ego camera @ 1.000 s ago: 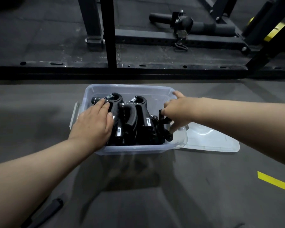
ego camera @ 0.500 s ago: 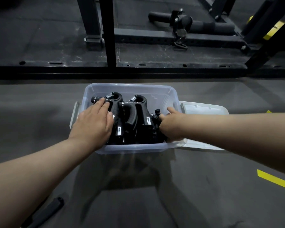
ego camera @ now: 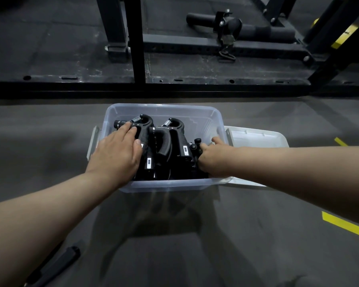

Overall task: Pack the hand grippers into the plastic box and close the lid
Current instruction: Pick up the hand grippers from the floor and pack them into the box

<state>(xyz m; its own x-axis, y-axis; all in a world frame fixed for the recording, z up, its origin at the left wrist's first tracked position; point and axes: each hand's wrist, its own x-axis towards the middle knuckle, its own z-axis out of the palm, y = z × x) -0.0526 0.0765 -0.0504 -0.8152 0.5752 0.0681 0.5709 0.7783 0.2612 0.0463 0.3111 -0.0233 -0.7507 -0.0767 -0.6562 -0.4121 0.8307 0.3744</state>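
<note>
The grey floor (ego camera: 174,255) holds a clear plastic box (ego camera: 166,185), just in front of the bottom bar of a big black rack (ego camera: 136,38). The lid (ego camera: 257,137) is off. It lies flat on the floor, touching the box's right side. The black hand grippers (ego camera: 166,146) are in the box, side by side. Each one runs long from the near wall to the far wall, with its spring end pointing away. The left hand (ego camera: 116,156) rests flat on the left gripper, fingers straight. The right hand (ego camera: 214,160) reaches down by the right gripper; I cannot tell if it is gripping.
</note>
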